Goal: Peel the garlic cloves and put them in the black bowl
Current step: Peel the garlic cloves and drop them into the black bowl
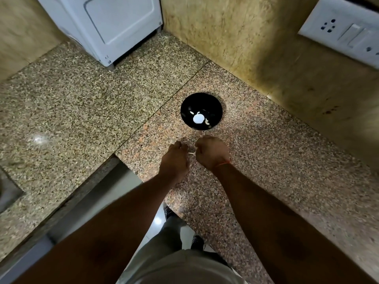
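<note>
A black bowl stands on the granite counter, just beyond my hands. In its bottom lie several pale garlic cloves, next to a bright white glare spot. My left hand and my right hand are close together over the counter, both with curled fingers. Between them shows a small white piece, a garlic clove or its skin, pinched from both sides. Most of it is hidden by my fingers. An orange thread circles my right wrist.
A white appliance stands at the back left against the tiled wall. A white switch and socket panel is mounted on the right wall. The counter's front edge runs diagonally below my arms, with floor and my shoes beneath.
</note>
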